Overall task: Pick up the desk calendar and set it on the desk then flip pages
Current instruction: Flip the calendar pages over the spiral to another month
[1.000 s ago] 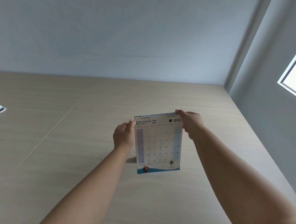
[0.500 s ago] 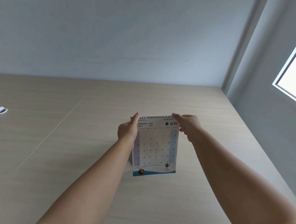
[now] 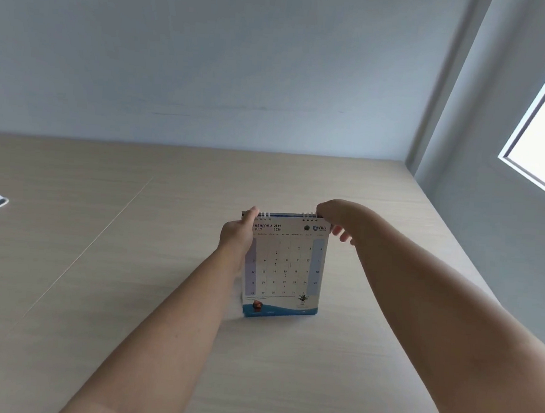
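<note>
Standing a white spiral-bound July desk calendar upright on the pale wooden desk.
Top corners are pinched by the left hand and right hand; page flipping is not yet begun.

The desk calendar stands on the desk, apparently touching it, between both hands, wall behind.

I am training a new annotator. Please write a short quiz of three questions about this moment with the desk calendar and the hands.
1. True or false: the desk calendar stands upright on the desk.
2. Which month in English shows on the front page?
3. Where does the right hand grip? A) bottom edge B) top right corner, by the spiral C) nowhere

Key
1. True; its base appears to rest on the desk.
2. JULY.
3. B; the left hand holds the top left corner.
</note>
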Motion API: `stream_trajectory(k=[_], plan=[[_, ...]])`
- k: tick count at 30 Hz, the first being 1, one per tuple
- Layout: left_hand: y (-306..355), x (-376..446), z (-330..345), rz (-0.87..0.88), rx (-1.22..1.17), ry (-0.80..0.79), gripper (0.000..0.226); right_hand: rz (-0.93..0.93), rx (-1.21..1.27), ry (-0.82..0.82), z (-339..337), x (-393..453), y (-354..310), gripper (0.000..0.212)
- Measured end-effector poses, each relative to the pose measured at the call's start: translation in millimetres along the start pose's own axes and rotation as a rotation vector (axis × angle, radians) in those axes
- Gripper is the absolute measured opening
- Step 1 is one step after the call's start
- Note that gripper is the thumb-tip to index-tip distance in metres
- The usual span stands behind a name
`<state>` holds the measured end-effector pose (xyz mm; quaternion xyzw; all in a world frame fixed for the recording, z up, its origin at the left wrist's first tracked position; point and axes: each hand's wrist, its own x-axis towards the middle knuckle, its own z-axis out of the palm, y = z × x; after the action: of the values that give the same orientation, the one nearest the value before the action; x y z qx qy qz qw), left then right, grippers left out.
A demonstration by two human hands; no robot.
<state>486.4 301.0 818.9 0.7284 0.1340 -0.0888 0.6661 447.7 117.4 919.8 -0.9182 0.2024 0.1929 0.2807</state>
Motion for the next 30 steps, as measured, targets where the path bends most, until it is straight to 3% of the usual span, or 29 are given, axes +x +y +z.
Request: stream_trajectory(k=[4,10,15,18,21,24,30], plan=[[-0.3,4.1,-3.1,0.032,0.019,-0.109,0.062,-0.033,-0.15,-0.036,3.0,7.6,-5.1,0.023],[1.9,11.7,-9.4,0.0,-0.035,-0.148,0.061,-0.045,0.01,0.017,4.3,15.5,-4.7,0.015],[4.2,14.2,-12.1,0.014,-0.057,-0.207,0.057,0.042,0.634,0.157,9.3,46.4,12.7,0.006],[-0.5,16.5,-14.0,0.031,-0.063,-0.277,0.074,0.038,0.983,0.134,5.9,55.5,19.5,0.014],[-2.5,15.3,-13.5,0.046,-0.043,-0.312,0.09,-0.041,1.177,0.129,3.5,60.4,23.1,0.013],[-3.9,17.6,-14.8,0.045,-0.051,-0.312,0.095,-0.187,1.201,0.111,2.8,58.8,32.1,0.013],[-3.0,15.8,-17.7,0.039,-0.057,-0.333,0.092,-0.397,0.911,0.226,4.9,43.8,47.1,0.016]])
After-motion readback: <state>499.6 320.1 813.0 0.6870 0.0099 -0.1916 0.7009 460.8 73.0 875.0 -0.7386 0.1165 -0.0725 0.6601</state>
